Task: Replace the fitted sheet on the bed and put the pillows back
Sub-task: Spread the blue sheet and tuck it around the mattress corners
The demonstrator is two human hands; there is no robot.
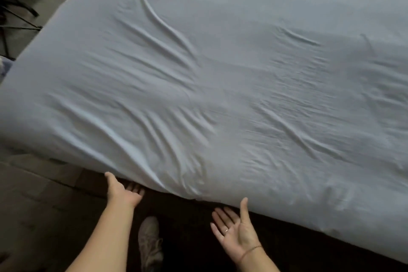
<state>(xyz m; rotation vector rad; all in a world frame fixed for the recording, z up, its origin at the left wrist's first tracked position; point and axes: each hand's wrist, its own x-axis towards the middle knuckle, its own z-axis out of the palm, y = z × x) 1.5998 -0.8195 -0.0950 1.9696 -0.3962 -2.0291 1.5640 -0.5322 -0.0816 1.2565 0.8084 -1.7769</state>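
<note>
The fitted sheet (pixel 220 95) lies pulled over the top of the bed (pixel 331 212), pale and creased, with long wrinkles fanning back from the bed's near edge. Its hem wraps down over that edge; whether it is tucked underneath cannot be seen. No pillows are in view.

The left hand (pixel 123 193) is at the bed's near edge, palm up and open, its thumb against the sheet's lower fold and its fingers reaching into the dark gap beneath; it grips nothing visible. The right hand (pixel 235 231) hangs just below the same edge, palm up, fingers spread wide and empty, its thumb raised close to the sheet.

The cloth looks thin, light and soft, likely to slide and bunch rather than hold a shape. The elastic hem is probably the best place to take it, pinched along the bed's near edge and drawn down and under, pulling against the wrinkles to flatten them.

A shoe (pixel 150 240) stands on the floor (pixel 33 205) below the bed's edge.
</note>
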